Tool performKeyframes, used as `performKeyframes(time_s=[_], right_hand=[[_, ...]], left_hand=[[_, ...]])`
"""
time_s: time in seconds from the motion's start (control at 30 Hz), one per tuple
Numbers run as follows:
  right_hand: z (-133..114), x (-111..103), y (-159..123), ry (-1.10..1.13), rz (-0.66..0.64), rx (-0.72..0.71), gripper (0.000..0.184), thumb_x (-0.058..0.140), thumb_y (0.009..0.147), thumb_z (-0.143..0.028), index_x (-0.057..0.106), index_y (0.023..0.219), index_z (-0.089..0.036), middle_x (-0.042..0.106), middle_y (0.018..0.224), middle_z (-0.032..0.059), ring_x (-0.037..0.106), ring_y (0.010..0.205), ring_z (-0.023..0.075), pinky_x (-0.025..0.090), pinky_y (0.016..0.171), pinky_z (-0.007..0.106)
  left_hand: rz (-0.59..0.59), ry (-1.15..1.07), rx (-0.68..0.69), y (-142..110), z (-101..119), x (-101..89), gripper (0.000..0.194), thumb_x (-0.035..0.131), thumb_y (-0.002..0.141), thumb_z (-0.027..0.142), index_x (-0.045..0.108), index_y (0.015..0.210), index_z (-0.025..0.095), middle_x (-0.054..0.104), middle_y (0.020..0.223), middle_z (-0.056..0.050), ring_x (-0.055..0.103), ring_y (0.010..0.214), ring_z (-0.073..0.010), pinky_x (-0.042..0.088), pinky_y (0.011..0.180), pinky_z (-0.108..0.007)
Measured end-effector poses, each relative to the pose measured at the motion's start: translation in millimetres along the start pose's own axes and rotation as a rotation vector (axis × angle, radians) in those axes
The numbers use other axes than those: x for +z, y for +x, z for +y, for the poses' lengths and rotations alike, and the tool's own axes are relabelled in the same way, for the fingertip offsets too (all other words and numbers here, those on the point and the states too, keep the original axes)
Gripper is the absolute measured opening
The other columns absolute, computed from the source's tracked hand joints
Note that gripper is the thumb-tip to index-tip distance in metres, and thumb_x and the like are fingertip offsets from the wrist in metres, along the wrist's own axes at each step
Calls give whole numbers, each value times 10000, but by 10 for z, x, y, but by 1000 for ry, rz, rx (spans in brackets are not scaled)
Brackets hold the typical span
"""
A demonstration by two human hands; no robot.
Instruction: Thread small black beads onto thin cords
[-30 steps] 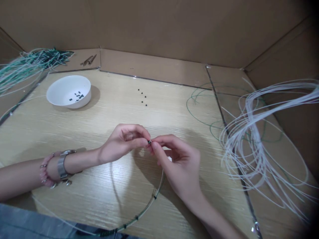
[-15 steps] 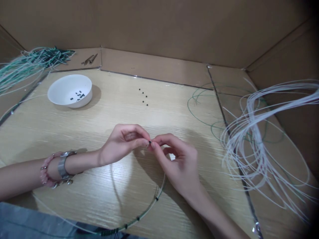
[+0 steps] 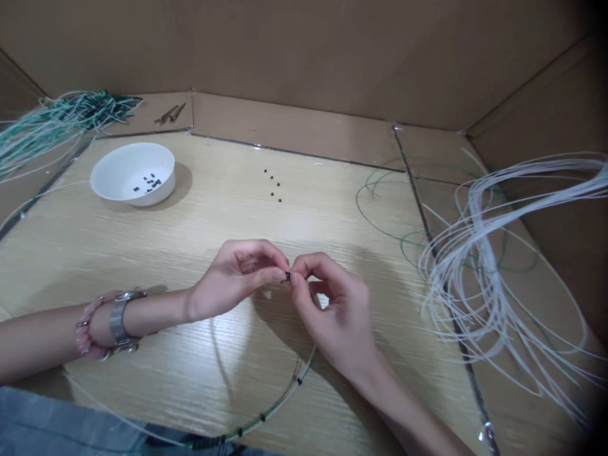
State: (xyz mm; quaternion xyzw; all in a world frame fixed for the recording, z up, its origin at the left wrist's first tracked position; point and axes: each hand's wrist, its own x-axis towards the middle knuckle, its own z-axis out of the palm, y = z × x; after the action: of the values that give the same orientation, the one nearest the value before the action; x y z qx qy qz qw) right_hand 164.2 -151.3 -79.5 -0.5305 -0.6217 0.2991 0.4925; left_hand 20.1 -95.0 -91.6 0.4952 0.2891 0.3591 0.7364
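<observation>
Black bead (image 3: 287,274): pinched between the fingertips (image 3: 278,275) of left hand (image 3: 236,280) and right hand (image 3: 338,313), meeting tip to tip. Beaded white cord (image 3: 300,380) arcs from under the right hand, the nearer hand, toward the near table edge (image 3: 142,420).

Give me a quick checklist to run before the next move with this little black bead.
Small black bead pinched between the fingertips of the left hand and right hand: ok.
Bead threaded on the beaded white cord: cannot tell, the fingers hide it.
Spare beads in the white bowl: ok, several inside.
Loose beads on the wooden tabletop: ok, away from the hands.
Beaded cord apart from the white cord bundle: ok.
</observation>
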Motion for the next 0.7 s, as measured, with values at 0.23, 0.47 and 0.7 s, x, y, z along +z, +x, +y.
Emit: performKeyframes(time_s=[0.23, 0.47, 0.7], right_hand=[[-99, -147, -12, -132, 150, -167, 126, 595, 793, -67, 596, 796, -193, 623, 702, -36, 570, 638, 81, 435, 507, 194], [-303, -256, 2, -336, 143, -397, 152, 611, 769, -21, 588, 774, -171, 605, 663, -20, 546, 625, 88, 449, 582, 250], [-399, -231, -32, -390, 115, -410, 142, 614, 781, -35, 607, 805, -175, 631, 719, 8, 566, 679, 111, 456, 593, 271]], left_hand=[[-21, -124, -7, -24, 11, 20, 43, 712, 736, 137, 675, 757, 141, 658, 728, 4, 605, 653, -52, 489, 623, -124], [2, -51, 54, -99, 99, 74, 38, 688, 757, 136, 677, 752, 172, 642, 704, 20, 583, 630, -47, 477, 603, -122], [73, 198, 285, -159, 236, 152, 117, 677, 724, 50, 672, 714, 166, 642, 705, 6, 584, 658, -73, 482, 592, -145]])
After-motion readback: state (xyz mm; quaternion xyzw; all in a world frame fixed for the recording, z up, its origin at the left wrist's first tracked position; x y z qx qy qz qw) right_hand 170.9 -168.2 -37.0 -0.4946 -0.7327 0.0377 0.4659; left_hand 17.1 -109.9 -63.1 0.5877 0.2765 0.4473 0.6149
